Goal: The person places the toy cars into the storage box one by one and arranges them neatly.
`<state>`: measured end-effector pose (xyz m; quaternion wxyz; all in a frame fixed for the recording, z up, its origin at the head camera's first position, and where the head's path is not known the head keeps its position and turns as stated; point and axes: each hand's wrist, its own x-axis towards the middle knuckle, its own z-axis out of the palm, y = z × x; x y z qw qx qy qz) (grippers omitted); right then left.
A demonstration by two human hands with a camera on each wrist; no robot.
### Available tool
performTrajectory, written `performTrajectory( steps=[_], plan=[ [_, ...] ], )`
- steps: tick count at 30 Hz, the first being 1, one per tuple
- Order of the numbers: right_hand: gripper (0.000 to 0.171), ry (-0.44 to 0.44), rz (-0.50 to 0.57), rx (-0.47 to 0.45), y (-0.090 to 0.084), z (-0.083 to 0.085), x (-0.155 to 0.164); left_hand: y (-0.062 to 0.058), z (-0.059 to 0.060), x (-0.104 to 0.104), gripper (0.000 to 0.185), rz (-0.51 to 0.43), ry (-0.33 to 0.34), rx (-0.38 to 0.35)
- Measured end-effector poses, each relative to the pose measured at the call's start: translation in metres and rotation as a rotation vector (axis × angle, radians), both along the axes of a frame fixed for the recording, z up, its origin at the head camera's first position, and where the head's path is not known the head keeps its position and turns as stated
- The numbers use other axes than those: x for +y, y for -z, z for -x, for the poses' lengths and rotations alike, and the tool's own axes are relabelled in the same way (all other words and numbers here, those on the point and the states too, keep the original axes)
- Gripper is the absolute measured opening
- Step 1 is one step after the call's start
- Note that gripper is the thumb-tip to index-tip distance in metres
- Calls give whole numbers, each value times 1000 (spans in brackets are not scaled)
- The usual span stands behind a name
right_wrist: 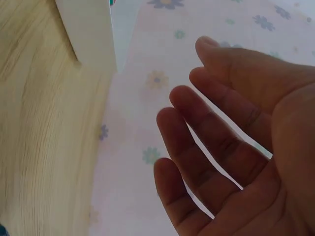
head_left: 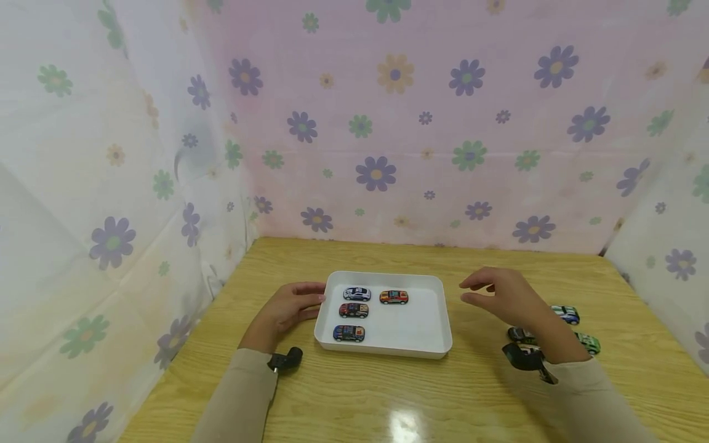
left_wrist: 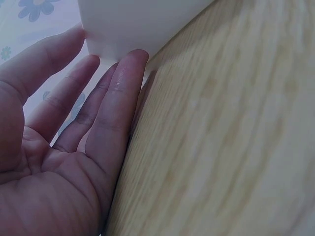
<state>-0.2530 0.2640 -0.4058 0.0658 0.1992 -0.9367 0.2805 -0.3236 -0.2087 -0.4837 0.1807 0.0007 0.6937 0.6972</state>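
Flowered curtains (head_left: 388,123) wall in a wooden table (head_left: 388,394) where, from the head view, a white tray (head_left: 410,344) holds four toy cars (head_left: 354,311). A person's left hand (head_left: 288,311) rests flat against the tray's left wall; the right hand (head_left: 501,298) hovers empty, fingers loosely spread, just right of the tray. Three more cars (head_left: 566,314) lie by that wrist, partly hidden by the forearm. Left wrist view: straight fingertips (left_wrist: 133,61) touch the tray wall (left_wrist: 133,24). Right wrist view: relaxed fingers (right_wrist: 197,123) hold nothing. Steadying the tray looks wise; reaching back, the sleeve could nudge cars.
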Motion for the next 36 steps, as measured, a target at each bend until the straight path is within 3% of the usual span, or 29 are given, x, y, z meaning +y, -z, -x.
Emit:
performTrajectory(
  steps=[11, 17, 27, 36],
  plan=[
    [25, -21, -13, -24, 1, -11, 35, 2, 1, -2, 49, -2, 0, 2],
    [31, -20, 15, -103, 10, -15, 56, 1, 0, -1, 48, -11, 4, 0],
    [26, -120, 75, -169, 22, -16, 89, -2, 1, 0, 47, -12, 1, 7],
    [24, -171, 91, -197, 31, -20, 117, 4, 2, -1, 48, -6, -8, -2]
  ],
)
